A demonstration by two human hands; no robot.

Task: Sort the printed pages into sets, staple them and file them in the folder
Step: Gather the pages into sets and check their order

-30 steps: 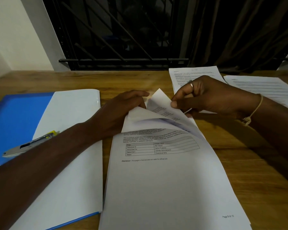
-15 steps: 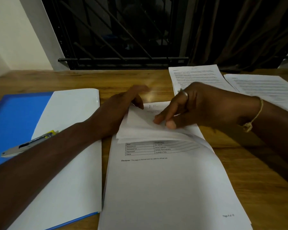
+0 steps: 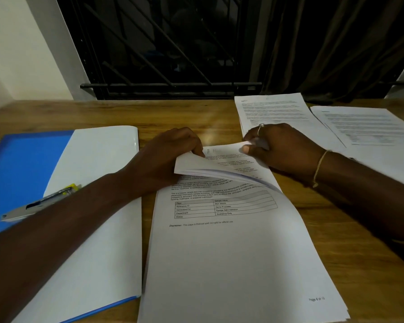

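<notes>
Since the stack (image 3: 231, 264) is lying long-ways straight out from the person on the counter (image 3: 336, 217), its near end is sitting flat. Stapler (image 3: 40, 202) is resting on the open folder (image 3: 98, 159) off to the left, so the left hand (image 3: 163, 159) is probably sitting closer to it. Further out the top sheets are curling back: left hand is gripping the curl's left corner, right hand (image 3: 282, 152) is pinching the right one. Two sets (image 3: 273, 110) are lying far right.

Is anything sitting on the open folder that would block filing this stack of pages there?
Yes. The stapler lies on the folder, and the left forearm crosses above both. The page stack lies right beside the folder, its far end held by the left hand and right hand.
</notes>
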